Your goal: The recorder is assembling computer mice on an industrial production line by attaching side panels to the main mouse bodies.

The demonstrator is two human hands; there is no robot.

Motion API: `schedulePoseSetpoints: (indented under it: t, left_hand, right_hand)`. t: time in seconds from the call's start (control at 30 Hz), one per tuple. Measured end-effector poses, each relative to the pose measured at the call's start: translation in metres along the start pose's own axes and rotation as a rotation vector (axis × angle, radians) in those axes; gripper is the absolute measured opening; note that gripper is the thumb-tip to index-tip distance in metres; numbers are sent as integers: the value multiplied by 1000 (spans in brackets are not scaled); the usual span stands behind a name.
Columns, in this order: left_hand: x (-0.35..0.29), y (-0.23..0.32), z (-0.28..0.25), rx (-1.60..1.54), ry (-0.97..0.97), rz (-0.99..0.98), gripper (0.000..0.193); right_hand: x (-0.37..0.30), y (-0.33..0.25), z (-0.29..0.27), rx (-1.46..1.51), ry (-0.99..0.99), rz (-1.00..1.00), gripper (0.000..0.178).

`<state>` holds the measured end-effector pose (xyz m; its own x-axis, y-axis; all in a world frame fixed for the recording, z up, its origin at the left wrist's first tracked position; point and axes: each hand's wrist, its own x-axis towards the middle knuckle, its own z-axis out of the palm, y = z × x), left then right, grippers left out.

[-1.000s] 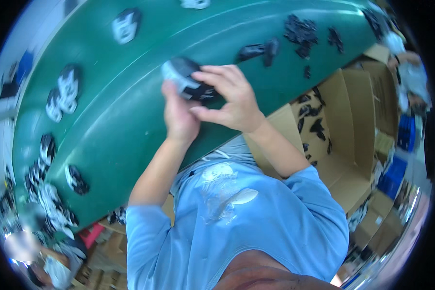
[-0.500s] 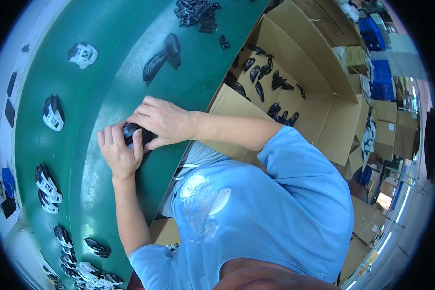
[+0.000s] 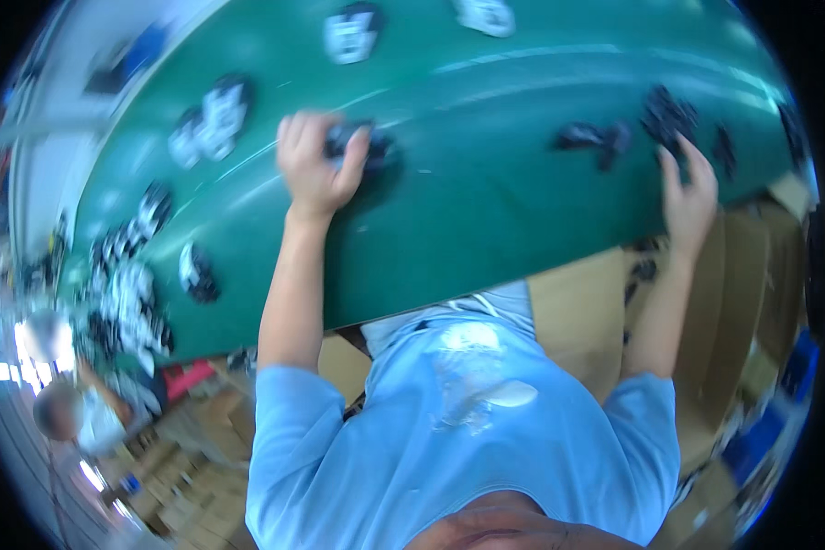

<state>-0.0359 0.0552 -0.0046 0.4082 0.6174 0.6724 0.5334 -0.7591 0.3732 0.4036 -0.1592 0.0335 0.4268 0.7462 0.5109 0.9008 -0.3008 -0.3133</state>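
My left hand [image 3: 319, 165] is closed around a dark moulded plastic part [image 3: 365, 147], held just over the green table; motion blur hides its details. Over on the right, my right hand [image 3: 690, 197] stretches to a pile of small black plastic pieces [image 3: 669, 115]. Its thumb and forefinger are apart, with their tips at the pile's near edge. I see no piece between them, though the picture is smeared. Two dark curved parts [image 3: 596, 140] lie left of that pile, and a small black cluster [image 3: 724, 151] lies right of it.
White-and-black shells [image 3: 353, 35] are spaced along the far side of the green table [image 3: 486, 211], with a heap of them [image 3: 133, 307] at left. An open cardboard box [image 3: 573, 312] holding black parts stands against the near edge at right. Other people [image 3: 110, 408] are at far left.
My right hand has left the part both hands were on and moved right to the small black pile. My left hand still holds the part. The whole view has turned.
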Motion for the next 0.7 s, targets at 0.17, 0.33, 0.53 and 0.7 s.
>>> schedulePoseSetpoints:
  t: [0.17, 0.33, 0.53, 0.7]
  left_hand:
    - [54, -68, 13, 292, 199, -8, 44]
    - [32, -220, -117, 654, 113, -498, 57]
    - [17, -272, -153, 621, -409, -912, 90]
    - [12, -237, -165, 299, -197, -906, 81]
  right_hand:
    - [-7, 94, 28, -59, -208, 104, 31]
    - [1, 92, 33, 14, -106, 69, 27]
    - [-12, 99, 25, 493, -41, 319, 24]
    - [-31, 73, -17, 537, -27, 277, 18]
